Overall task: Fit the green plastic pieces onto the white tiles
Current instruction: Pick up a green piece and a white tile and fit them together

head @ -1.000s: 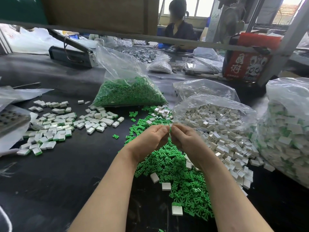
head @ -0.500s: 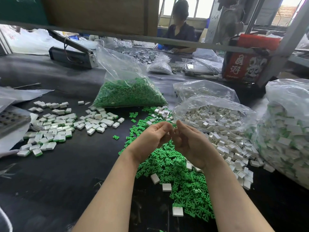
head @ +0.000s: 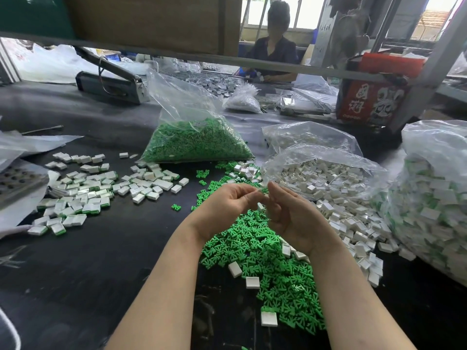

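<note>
My left hand (head: 227, 202) and my right hand (head: 293, 215) meet above a loose heap of green plastic pieces (head: 267, 251) on the black table. The left hand's fingers are curled, and a small white tile (head: 260, 205) shows at their tips. My right hand stands beside it, palm turned left, fingers loosely bent, with nothing visible in it. Loose white tiles (head: 346, 215) spill from an open bag (head: 328, 170) to the right. Tiles with green fitted (head: 83, 193) lie scattered to the left.
A clear bag of green pieces (head: 197, 145) stands behind the heap. A large bag of white-and-green tiles (head: 434, 198) fills the right edge. A perforated tray (head: 17, 180) lies at far left. A metal bar (head: 278, 64), a red box (head: 371, 99) and a seated person (head: 273, 51) lie beyond.
My hands were pinched together fingertip to fingertip; they have since parted a little, and my right hand has turned its palm leftward with looser fingers.
</note>
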Motion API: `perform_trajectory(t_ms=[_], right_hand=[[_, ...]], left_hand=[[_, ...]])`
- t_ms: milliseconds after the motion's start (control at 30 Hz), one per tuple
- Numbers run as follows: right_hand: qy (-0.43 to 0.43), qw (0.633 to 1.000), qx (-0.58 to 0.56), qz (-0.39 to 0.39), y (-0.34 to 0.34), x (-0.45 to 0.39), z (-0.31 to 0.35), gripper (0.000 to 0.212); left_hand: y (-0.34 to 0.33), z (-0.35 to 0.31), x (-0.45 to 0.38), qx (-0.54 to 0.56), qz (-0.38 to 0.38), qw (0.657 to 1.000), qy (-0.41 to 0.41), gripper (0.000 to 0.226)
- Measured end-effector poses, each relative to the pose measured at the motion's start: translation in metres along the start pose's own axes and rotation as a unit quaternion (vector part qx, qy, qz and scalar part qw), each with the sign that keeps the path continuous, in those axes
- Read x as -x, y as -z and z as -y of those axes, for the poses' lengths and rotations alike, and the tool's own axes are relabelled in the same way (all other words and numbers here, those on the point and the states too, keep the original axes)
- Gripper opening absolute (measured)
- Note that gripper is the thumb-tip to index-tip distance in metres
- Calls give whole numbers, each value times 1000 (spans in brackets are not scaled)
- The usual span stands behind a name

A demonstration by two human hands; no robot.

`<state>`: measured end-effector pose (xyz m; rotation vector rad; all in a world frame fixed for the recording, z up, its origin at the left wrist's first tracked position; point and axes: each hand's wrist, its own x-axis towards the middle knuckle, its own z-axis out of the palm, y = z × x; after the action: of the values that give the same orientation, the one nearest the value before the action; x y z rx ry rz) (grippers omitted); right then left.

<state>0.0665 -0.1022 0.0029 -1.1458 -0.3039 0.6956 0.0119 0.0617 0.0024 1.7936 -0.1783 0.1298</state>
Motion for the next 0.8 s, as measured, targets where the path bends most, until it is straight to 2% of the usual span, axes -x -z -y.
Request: perform_trajectory(t_ms=[200, 433, 633, 800], right_hand=[[-50, 999, 16, -3, 0, 1, 0, 25], [-91, 992, 54, 62, 4, 1, -1, 37], [-60, 992, 15, 105, 0, -2, -4, 34], [-31, 994, -34, 98, -3, -1, -6, 33]], left_hand=[[-2, -3, 1, 21, -14, 1000, -9, 10], [-6, 2, -2, 14, -81, 997, -10, 6], [-11, 1, -6, 16, -108, 994, -16, 8], [-11, -1, -6, 51, -93, 994, -25, 15]])
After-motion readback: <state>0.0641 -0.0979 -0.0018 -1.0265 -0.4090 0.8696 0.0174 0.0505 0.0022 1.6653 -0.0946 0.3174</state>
